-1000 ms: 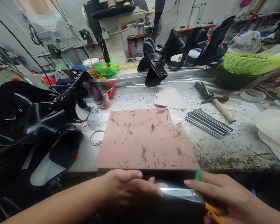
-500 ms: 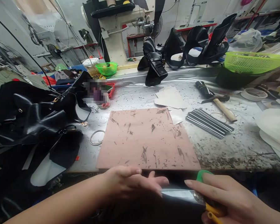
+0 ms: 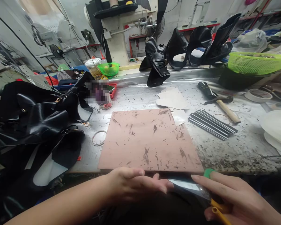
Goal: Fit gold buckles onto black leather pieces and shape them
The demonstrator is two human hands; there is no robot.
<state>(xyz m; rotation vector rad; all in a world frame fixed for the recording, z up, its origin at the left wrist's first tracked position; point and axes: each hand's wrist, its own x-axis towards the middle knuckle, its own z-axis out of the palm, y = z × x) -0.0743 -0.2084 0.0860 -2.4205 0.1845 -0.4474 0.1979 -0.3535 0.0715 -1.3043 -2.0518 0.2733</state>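
My right hand point(image 3: 239, 193) grips a pair of scissors point(image 3: 189, 187) with yellow handles, at the lower right in front of the table edge. A green band point(image 3: 208, 172) shows on a finger of that hand. The metal blades point left toward my left hand point(image 3: 133, 182), which is open with its fingers stretched out. Its fingertips lie close to the blade tip; whether they touch cannot be made out. Below both hands it is too dark to tell what lies there. Just beyond them lies a pinkish board point(image 3: 142, 137) with dark marks.
Black leather pieces point(image 3: 44, 118) are heaped at the left. Right of the board lie black-and-white strips point(image 3: 212, 125), a hammer point(image 3: 228, 111) and white sheets point(image 3: 172, 98). Black leather boot parts point(image 3: 156, 67) stand at the back, beside a yellow-green basket point(image 3: 255, 64).
My right hand and the scissors have shifted slightly right and down in view. The left hand stays nearly in place, its fingers still stretched. The whole view has moved a little.
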